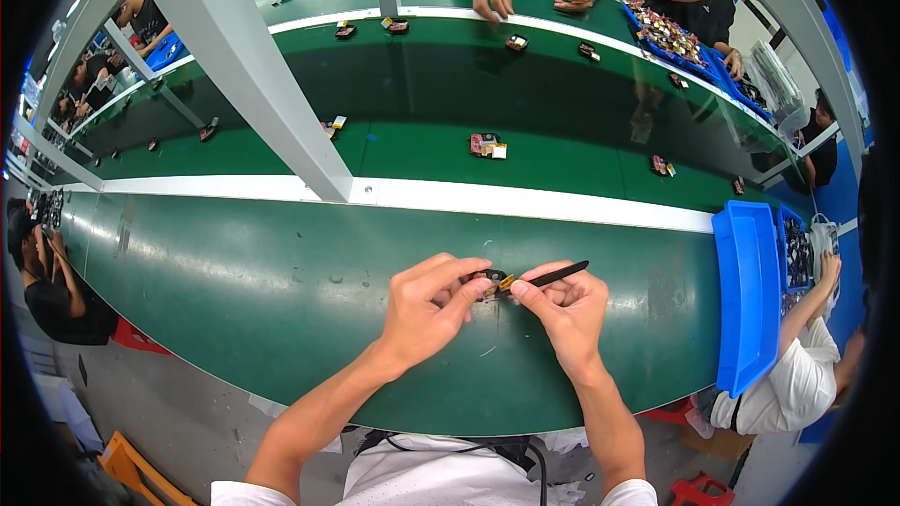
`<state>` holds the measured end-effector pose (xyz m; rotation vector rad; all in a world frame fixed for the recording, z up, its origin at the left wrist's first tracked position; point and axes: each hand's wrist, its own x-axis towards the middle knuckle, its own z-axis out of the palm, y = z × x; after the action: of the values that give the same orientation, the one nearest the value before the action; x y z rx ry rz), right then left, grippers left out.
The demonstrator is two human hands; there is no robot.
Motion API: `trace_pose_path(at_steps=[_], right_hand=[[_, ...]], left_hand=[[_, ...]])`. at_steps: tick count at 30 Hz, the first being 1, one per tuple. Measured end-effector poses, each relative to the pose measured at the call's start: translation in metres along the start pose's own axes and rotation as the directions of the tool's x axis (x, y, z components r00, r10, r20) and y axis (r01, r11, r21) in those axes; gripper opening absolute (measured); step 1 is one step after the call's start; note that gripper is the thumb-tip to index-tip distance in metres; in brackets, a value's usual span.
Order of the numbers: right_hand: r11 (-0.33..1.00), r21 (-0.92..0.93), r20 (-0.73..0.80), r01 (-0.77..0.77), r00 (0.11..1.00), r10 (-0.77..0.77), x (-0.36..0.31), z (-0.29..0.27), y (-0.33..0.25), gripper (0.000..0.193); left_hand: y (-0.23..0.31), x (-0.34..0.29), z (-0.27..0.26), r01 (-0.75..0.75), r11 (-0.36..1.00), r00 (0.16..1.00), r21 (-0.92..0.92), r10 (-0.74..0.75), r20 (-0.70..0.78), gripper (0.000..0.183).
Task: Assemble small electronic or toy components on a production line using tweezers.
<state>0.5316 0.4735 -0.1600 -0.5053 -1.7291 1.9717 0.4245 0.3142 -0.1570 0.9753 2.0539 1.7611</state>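
Note:
Over the green workbench [253, 290], my two hands meet around a small black and red electronic device [487, 276]. My left hand [422, 309] pinches the device between thumb and fingertips, which hide much of it. A small yellow part [507, 282] shows at the device's right side, close to my right thumb; whether the two parts are joined I cannot tell. Held like a pen in my right hand [572, 311] is a slim black tweezer-like tool [562, 272]. Its back end points up to the right, and its tip is hidden by my fingers.
Beyond a white rail [525, 206] runs a green conveyor belt [403, 150] carrying several small devices, one with a white part [487, 146]. A grey post [253, 66] stands at left. An empty blue tray [748, 300] sits at right. Several co-workers sit around.

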Motion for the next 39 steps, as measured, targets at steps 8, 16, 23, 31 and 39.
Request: trace_pose_path(at_steps=[8,16,23,31,39], right_hand=[[0.998,0.044,0.022,-0.036,0.999,0.035,0.002,-0.011,-0.004,0.010],[0.994,0.081,0.025,-0.067,0.998,0.066,0.004,-0.018,-0.002,0.010],[0.980,0.128,0.059,-0.154,0.987,0.147,0.004,-0.027,-0.014,0.012],[0.928,-0.190,-0.038,0.319,0.943,-0.332,-0.002,-0.023,0.003,0.010],[0.914,-0.238,-0.050,0.329,0.936,-0.350,-0.002,-0.026,0.000,0.010]], left_hand=[[0.000,0.001,0.013,-0.072,0.995,0.997,0.069,0.073,-0.015,0.022],[0.001,0.000,0.022,-0.146,0.982,0.988,0.116,0.151,-0.036,0.024],[0.005,0.009,0.020,0.271,0.877,0.963,-0.397,-0.253,0.098,0.025],[-0.004,0.012,0.021,0.316,0.816,0.949,-0.483,-0.273,0.159,0.027],[-0.001,0.013,0.028,0.307,0.826,0.951,-0.472,-0.276,0.137,0.027]])
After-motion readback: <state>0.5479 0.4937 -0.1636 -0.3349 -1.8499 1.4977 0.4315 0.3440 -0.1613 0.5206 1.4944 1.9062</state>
